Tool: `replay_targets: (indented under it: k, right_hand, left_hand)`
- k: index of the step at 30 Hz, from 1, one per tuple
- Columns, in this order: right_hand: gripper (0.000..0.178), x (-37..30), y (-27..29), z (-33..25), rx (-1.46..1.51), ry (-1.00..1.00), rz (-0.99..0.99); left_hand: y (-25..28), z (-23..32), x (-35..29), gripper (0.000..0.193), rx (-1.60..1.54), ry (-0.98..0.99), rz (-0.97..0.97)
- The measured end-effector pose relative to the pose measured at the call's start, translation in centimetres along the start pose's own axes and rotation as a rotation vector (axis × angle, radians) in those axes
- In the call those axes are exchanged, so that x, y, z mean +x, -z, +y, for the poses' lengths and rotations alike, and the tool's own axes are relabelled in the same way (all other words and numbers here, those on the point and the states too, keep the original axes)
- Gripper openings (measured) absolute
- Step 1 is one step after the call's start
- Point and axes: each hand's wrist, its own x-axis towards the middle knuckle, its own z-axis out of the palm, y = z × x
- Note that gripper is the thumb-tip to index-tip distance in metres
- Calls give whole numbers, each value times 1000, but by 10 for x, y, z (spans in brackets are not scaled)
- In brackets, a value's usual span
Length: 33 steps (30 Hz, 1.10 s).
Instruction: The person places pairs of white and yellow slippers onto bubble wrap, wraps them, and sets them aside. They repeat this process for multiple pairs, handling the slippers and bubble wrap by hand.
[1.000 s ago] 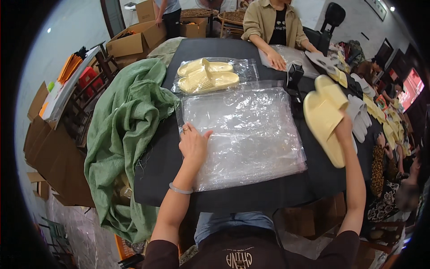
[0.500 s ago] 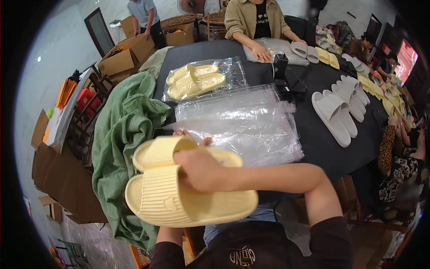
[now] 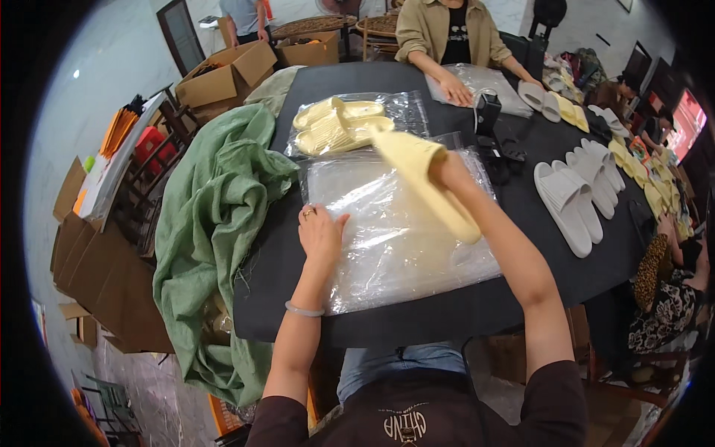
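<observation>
My right hand grips a pair of pale yellow slippers, held tilted above a stack of clear plastic bags on the black table. My left hand lies flat on the near left part of that stack, fingers spread, with a ring and a bracelet on that arm. Beyond the stack lies a sealed clear bag with another yellow slipper pair inside.
A green cloth hangs over the table's left edge. White slippers and more pairs line the right side, with a black device beside them. A person in a tan jacket handles a bag across the table. Cardboard boxes stand left.
My right hand carried the yellow slippers from close under the camera out over the plastic bags. My left hand stays on the bag stack.
</observation>
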Motion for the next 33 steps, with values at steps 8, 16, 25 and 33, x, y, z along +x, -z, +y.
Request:
replay_targets:
  k: [8,16,25,33]
  right_hand:
    - [26,-2,13,-4,441,-109,-51]
    - [26,5,6,4,535,-78,-83]
    - [27,-1,2,4,586,-65,-127]
    - [24,-9,-14,7,609,107,0]
  left_hand:
    - [-3,-12,9,45,-259,97,216]
    - [-10,-19,10,51,-258,53,270]
    - [12,-18,16,33,-224,246,25]
    - [5,-9,9,29,-72,216,107]
